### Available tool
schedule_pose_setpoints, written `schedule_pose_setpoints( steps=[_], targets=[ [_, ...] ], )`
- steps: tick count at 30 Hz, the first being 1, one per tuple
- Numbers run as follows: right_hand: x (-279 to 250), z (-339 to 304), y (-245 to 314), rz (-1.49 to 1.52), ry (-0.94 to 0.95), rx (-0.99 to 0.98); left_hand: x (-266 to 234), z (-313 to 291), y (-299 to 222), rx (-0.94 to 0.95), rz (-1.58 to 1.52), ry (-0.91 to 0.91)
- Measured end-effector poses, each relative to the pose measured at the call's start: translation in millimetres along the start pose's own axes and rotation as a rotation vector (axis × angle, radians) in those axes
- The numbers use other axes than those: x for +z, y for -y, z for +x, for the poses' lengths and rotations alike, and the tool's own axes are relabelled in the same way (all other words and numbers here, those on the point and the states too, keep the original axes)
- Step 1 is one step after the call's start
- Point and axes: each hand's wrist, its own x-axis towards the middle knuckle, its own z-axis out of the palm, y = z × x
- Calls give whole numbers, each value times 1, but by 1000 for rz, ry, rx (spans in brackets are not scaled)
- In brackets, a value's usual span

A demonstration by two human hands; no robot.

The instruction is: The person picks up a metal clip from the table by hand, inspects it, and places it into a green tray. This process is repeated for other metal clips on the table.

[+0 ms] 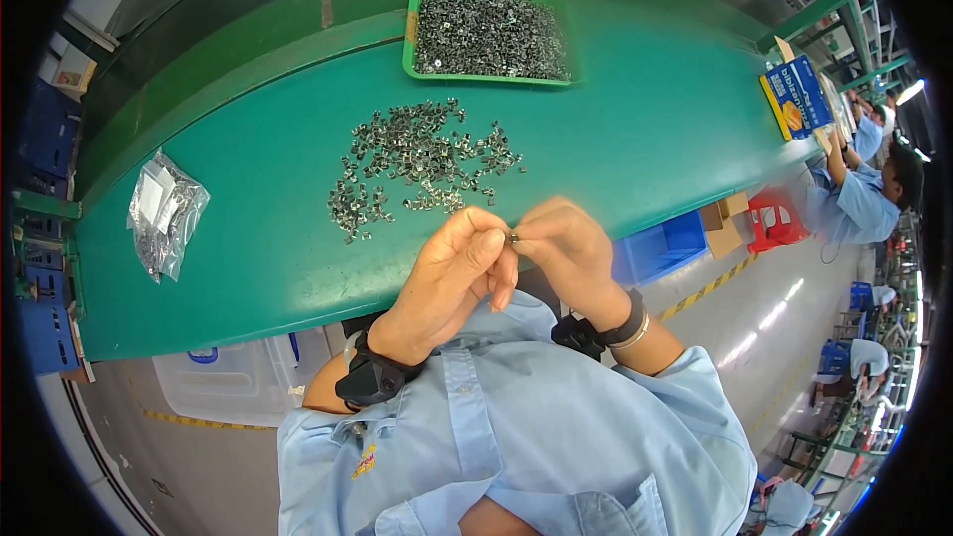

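My left hand and my right hand meet above the front edge of the green table, fingertips pinched together. Between them is a small dark metal part, mostly covered by the fingers, so its exact shape is hard to make out. Both hands are closed on it. Just beyond them, a loose pile of small shiny metal parts lies spread over the tabletop. Farther back stands a green tray filled with many similar small metal parts.
A clear plastic bag of parts lies at the table's left. A blue and yellow box stands at the right end. Beside the table are a blue bin, a red stool and a translucent tub. Co-workers sit to the right.
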Motion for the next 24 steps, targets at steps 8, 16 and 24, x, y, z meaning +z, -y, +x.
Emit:
schedule_pose_setpoints(
  steps=[8, 16, 24],
  targets=[
    [3, 3, 2, -27, -28, 29, -4, 3, 0, 33, 120, -11],
    [-23, 79, -8, -321, 42, -4, -11, 8, -6, 126, 108, -82],
    [-47, 167, -51, -654, 92, -139, -18, 5, -9, 94, 62, -21]
  ],
)
